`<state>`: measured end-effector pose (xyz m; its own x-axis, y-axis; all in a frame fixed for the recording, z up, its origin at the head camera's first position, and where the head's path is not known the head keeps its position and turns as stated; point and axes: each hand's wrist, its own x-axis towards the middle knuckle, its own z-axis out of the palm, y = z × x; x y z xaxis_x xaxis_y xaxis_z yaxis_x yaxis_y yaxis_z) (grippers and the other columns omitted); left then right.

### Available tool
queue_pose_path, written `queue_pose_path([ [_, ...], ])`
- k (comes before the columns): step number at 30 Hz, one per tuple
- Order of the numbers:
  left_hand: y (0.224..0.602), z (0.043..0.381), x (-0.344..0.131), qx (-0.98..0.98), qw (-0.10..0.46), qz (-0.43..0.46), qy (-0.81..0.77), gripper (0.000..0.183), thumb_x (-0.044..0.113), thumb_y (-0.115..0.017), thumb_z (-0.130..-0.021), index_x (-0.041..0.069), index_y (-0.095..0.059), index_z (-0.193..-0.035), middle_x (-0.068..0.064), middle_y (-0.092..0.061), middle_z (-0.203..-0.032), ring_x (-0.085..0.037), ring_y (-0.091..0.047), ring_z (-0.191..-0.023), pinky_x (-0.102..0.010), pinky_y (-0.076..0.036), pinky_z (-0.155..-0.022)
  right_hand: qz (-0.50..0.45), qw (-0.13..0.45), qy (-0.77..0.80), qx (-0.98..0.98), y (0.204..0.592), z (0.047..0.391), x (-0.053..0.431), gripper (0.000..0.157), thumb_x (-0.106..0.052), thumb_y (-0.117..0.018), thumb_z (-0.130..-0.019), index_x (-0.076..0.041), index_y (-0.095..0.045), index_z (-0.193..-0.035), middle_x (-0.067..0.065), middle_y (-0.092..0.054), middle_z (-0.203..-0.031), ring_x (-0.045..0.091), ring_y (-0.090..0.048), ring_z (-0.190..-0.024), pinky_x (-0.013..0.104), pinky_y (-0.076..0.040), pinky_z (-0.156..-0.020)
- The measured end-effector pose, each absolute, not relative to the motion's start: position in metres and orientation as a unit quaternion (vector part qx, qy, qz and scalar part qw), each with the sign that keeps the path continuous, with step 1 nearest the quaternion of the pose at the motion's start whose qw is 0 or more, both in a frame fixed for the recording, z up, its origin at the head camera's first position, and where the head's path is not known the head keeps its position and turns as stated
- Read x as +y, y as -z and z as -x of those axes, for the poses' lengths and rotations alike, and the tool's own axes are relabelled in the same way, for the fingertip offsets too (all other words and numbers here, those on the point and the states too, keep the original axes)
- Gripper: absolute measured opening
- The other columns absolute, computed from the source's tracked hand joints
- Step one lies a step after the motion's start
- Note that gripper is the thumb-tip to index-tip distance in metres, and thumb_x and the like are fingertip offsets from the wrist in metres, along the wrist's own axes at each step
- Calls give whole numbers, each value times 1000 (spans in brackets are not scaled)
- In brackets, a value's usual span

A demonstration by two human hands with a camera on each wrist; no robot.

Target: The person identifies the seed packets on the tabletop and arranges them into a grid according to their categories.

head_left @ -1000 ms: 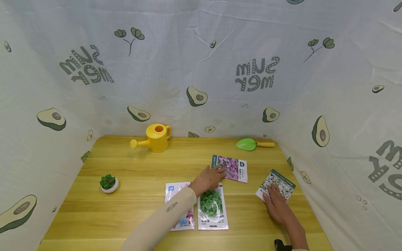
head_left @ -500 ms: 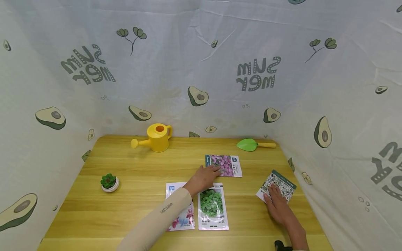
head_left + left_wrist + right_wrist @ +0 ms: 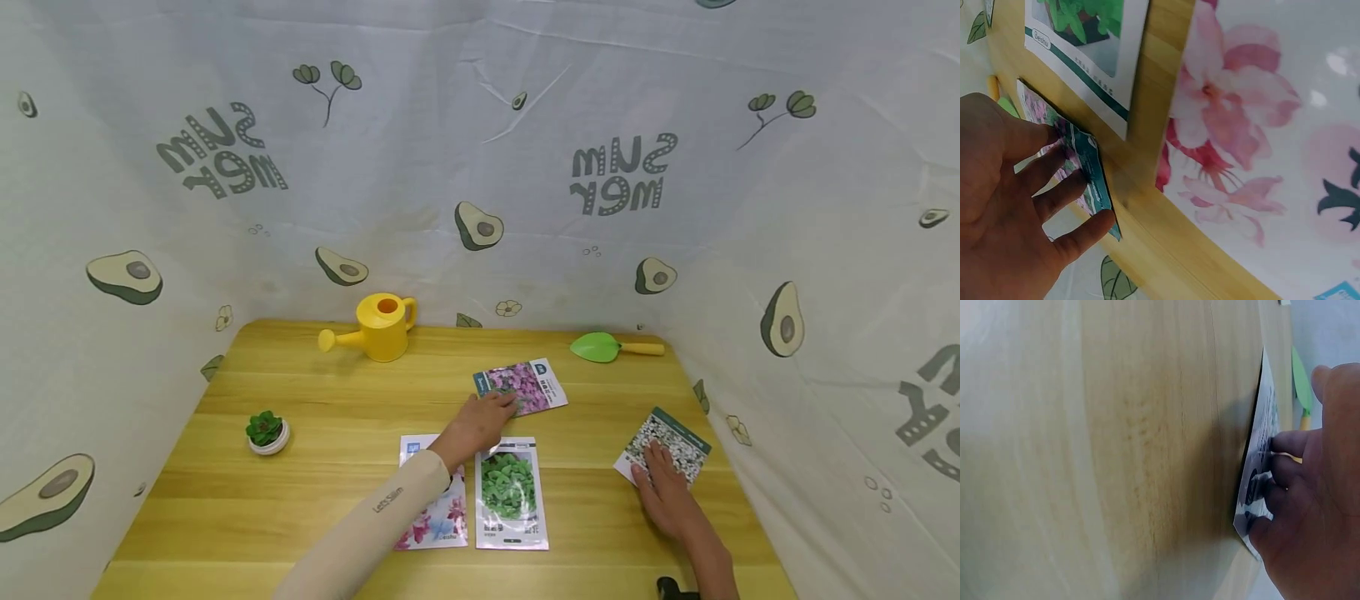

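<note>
My left hand [image 3: 480,423] rests its spread fingertips on a seed packet with purple flowers [image 3: 529,387], which lies tilted on the table behind two other packets. In the left wrist view the fingers [image 3: 1066,206] press on its green-banded end. My right hand [image 3: 663,492] lies with extended fingers on a seed packet with white flowers [image 3: 675,446] at the right side. Below the left wrist lies a seed packet with green leaves [image 3: 510,492]. Partly hidden under the left forearm is a seed packet with pink flowers [image 3: 450,521].
A yellow watering can [image 3: 384,329] stands at the back left of the wooden table [image 3: 315,500]. At the back right lies a green hand trowel [image 3: 597,347]. A small potted succulent [image 3: 266,432] sits on the left. A printed cloth [image 3: 420,150] surrounds the table.
My left hand has slid the purple-flower packet leftward, and the packet has turned so its right end points farther back. My right hand stays on the white-flower packet.
</note>
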<state>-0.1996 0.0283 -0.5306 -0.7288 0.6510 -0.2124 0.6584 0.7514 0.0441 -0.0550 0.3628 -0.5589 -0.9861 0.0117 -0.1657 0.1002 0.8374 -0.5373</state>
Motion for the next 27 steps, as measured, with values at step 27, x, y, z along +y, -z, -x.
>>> queue_pose_path([
  [27, 541, 199, -1, 945, 67, -318, 34, 73, 37, -75, -103, 22, -43, -167, 10, -38, -173, -19, -40, -156, -49, -36, -127, -1, 67, 294, 953, 563, 65, 349, 77, -41, -41, -117, 21, -25, -159, 43, -9, -170, 63, -4, -157, 84, -3, -119],
])
